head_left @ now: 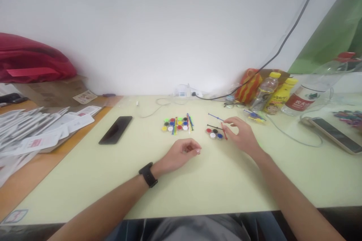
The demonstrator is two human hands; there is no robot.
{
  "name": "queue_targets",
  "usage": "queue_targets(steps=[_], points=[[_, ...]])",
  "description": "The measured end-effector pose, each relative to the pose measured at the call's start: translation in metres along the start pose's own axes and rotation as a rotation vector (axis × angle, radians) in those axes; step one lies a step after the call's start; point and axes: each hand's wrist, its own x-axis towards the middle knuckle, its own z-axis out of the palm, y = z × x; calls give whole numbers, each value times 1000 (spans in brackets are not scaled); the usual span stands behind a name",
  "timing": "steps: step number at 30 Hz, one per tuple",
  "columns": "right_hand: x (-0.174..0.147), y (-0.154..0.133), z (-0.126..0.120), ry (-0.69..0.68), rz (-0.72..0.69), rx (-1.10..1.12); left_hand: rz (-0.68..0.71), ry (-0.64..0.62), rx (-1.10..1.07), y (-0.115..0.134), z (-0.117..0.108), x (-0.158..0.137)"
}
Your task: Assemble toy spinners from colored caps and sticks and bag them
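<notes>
My left hand (179, 154) is above the table in a pinch, with a small whitish thing (198, 151) at the fingertips, too small to name. Thumb and fingers of my right hand (241, 133) close at the upper end of a red plastic stick (225, 132). Beside that stick lie a black stick (214, 126), a blue stick (215, 117) and several round discs (213, 135) in red, black, white and blue. Farther left, a group of coloured discs (170, 128) lies with several thin sticks (190, 121) across and beside it.
A black phone (115, 130) lies at left, near stacked white packets (42, 130) and a cardboard box (53, 90). Bottles (266, 90), a bag of coloured pieces (256, 116) and another phone (335, 133) occupy the right. A dark cable (278, 51) runs along the wall to a plug.
</notes>
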Motion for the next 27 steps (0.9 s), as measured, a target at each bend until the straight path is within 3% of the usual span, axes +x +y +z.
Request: queue_targets(steps=[5,12,27], points=[[2,-5,-12,179,75,17,-5,-2,-10,0,-1,-1],[1,-10,-23,253,162,-27,-16,-4,-11,2,0,-1],[-1,-9,-23,159,71,-13,-20,-5,1,0,0,0]])
